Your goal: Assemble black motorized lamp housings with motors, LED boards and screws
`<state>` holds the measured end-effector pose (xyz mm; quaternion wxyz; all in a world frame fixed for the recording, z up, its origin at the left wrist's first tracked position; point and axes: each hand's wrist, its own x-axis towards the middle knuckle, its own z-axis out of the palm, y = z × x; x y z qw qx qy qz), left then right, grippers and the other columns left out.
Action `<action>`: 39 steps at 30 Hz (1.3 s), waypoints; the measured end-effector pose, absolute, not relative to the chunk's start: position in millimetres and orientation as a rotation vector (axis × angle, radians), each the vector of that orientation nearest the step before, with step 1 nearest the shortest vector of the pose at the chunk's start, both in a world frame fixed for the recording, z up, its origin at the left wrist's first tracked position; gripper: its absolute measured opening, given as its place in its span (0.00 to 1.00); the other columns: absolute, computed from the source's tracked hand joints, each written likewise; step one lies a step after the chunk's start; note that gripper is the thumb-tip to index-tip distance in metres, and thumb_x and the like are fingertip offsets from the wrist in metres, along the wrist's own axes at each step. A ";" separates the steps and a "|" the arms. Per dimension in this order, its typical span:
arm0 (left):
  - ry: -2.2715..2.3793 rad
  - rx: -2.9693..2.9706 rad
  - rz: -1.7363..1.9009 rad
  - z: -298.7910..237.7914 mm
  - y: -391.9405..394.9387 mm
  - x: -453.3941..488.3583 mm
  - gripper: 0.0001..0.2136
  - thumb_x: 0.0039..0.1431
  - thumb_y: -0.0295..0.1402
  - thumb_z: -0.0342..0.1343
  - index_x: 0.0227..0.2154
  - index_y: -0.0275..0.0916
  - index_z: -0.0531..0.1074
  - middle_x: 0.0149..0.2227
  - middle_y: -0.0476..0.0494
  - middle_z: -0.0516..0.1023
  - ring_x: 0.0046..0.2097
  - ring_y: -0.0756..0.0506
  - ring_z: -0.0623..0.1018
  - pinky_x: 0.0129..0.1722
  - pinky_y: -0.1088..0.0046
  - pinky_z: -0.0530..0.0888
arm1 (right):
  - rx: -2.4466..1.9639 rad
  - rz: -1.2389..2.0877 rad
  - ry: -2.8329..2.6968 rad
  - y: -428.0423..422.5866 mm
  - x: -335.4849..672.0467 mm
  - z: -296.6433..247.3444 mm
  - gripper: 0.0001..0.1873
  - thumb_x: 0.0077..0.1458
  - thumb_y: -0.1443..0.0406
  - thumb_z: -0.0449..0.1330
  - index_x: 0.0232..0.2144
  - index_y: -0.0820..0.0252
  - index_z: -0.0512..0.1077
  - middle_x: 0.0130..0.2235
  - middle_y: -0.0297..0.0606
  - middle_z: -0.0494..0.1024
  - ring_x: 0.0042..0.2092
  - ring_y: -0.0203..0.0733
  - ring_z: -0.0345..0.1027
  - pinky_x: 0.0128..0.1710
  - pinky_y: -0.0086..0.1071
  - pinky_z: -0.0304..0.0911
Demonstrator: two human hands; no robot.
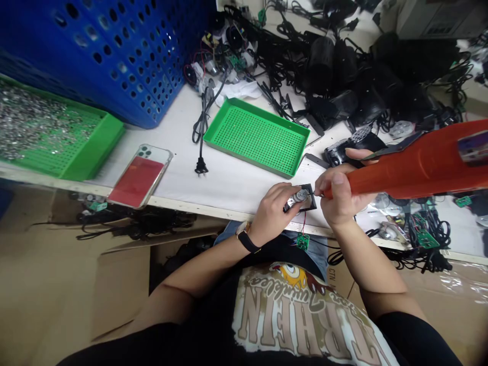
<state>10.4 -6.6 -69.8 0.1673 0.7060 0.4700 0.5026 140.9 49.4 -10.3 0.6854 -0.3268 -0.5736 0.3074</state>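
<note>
My left hand (272, 216) is closed around a small assembly at the front edge of the bench: a black square frame (313, 204) with a clear, bulb-like part (299, 197) in it. From this piece a thin red wire runs down to a green circuit board (303, 241) hanging over the edge by my lap. My right hand (337, 198) grips the front end of a large orange power screwdriver (415, 165), which points left. Its thin dark tip meets the right side of the frame; the exact contact spot is too small to make out.
Beyond my hands lies a green perforated tray (259, 137). To the left are a phone (139, 175), a green tray of small metal parts (95, 147) and a tall blue crate (125, 61). Black housings (343, 101), cables and a two-pin plug (201, 166) crowd the bench.
</note>
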 end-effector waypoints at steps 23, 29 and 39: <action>1.325 1.995 1.393 -72.7 -6.6 11.9 0.13 0.65 0.31 0.63 0.51 0.37 0.74 0.47 0.37 0.83 0.54 0.40 0.81 0.56 0.54 0.80 | -0.740 0.757 -1.249 53.7 141.4 -2.3 0.14 0.58 0.58 0.66 0.44 0.53 0.70 0.19 0.21 0.69 0.14 0.31 0.58 0.13 0.26 0.57; 1.302 1.942 1.259 -65.3 -26.3 5.6 0.36 0.57 0.32 0.68 0.66 0.38 0.60 0.64 0.30 0.73 0.68 0.33 0.70 0.65 0.44 0.73 | -0.673 0.734 -1.097 25.4 125.2 18.8 0.10 0.58 0.58 0.63 0.29 0.55 0.68 0.18 0.22 0.62 0.13 0.30 0.54 0.11 0.25 0.52; 1.332 1.862 1.349 -55.4 -46.9 -9.9 0.31 0.58 0.30 0.67 0.63 0.43 0.64 0.61 0.34 0.74 0.66 0.35 0.71 0.65 0.44 0.72 | -0.731 0.832 -1.183 16.0 115.7 -9.8 0.12 0.58 0.55 0.65 0.36 0.53 0.68 0.19 0.20 0.65 0.14 0.31 0.57 0.14 0.27 0.59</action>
